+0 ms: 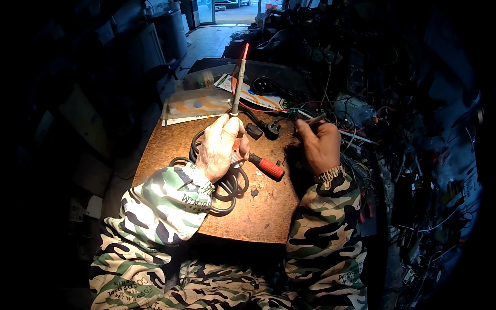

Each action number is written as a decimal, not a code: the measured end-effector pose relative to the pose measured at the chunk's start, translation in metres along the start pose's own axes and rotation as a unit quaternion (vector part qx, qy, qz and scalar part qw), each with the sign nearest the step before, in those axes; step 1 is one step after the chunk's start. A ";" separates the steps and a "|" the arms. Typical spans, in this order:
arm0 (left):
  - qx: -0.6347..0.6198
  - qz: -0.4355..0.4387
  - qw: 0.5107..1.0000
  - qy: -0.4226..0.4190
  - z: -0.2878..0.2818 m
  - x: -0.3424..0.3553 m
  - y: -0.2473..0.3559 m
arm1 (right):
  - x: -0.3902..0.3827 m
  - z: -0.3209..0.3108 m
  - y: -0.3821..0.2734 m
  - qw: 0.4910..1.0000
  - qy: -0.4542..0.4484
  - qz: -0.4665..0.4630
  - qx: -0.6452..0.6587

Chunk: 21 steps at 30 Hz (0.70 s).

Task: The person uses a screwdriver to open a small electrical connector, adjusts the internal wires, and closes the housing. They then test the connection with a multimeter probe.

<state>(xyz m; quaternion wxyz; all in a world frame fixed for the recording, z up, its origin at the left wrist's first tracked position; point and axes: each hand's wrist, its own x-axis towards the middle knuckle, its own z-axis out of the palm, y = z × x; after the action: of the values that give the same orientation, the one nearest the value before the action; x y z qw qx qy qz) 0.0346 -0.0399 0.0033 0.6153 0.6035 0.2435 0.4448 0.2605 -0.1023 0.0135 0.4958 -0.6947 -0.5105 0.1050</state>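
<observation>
My left hand (217,147) is closed around a test probe (238,88), whose grey barrel and red end point up. A thin red lead loops from its top. Under the same fingers sits a red plastic piece (236,151), mostly hidden by the hand. My right hand (321,144) is pinched at the table's right side, with something thin and dim at its fingertips that I cannot make out. Between the hands lie a black three-pin plug (272,129), a black connector (253,131) and a red-handled screwdriver (270,168). A coiled black cable (225,196) rests beneath my left wrist.
Behind my left hand, clear plastic packaging (199,103) lies on printed card on the wooden table (258,222). Another black cable (268,85) is at the back. Tangled wires and parts (356,150) crowd the dark right side. A tiled floor (206,49) leads to a doorway.
</observation>
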 end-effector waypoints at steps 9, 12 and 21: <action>0.024 0.020 0.999 -0.011 0.000 0.000 -0.001 | 0.001 0.030 0.009 0.964 -0.033 -0.052 0.260; 0.031 0.027 0.999 -0.017 0.000 0.001 -0.002 | 0.001 0.031 0.012 0.969 -0.028 -0.053 0.239; 0.027 0.024 0.999 -0.019 -0.001 0.001 0.000 | 0.002 0.032 0.013 0.974 -0.033 -0.053 0.216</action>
<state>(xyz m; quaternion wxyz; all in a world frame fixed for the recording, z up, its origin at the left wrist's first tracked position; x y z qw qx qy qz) 0.0341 -0.0386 0.0032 0.5927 0.6337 0.2295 0.4411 0.2480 -0.0820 -0.0123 0.6218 -0.5397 -0.5275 0.2092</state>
